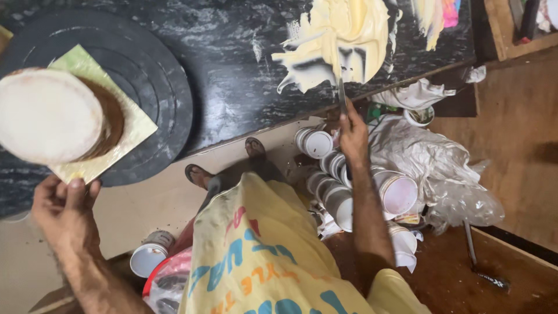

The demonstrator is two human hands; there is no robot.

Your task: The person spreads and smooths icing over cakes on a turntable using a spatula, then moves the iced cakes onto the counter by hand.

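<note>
Head view, looking down over black marbled stone worktop [226, 75]. Left hand [64, 212] at near rim of black round turntable [157, 87], thumb and fingers [75, 185] curled by corner of pale yellow-green square cake board [136, 125]; touching or just short of it, cannot tell. Round brown sponge cake with pale cream top [49, 116] on that board, sitting left of turntable centre. Right hand [353, 136] closed around handle of thin metal palette knife [340, 81], blade laid into smeared heap of pale yellow cream [343, 32] spread straight on worktop near far edge. Below: stacked white plastic tubs [331, 192], crumpled clear plastic sheeting [430, 163], one more white tub [148, 259] by left forearm, sandalled feet on floor.

Risks, judged only:
- Cake off-centre, board overhanging turntable; quick spin or nudge from left hand could slide it off.
- Cream heap close to worktop edge; hard scrape could push it onto tubs.
- Overloaded blade could drip while crossing to cake.
</note>
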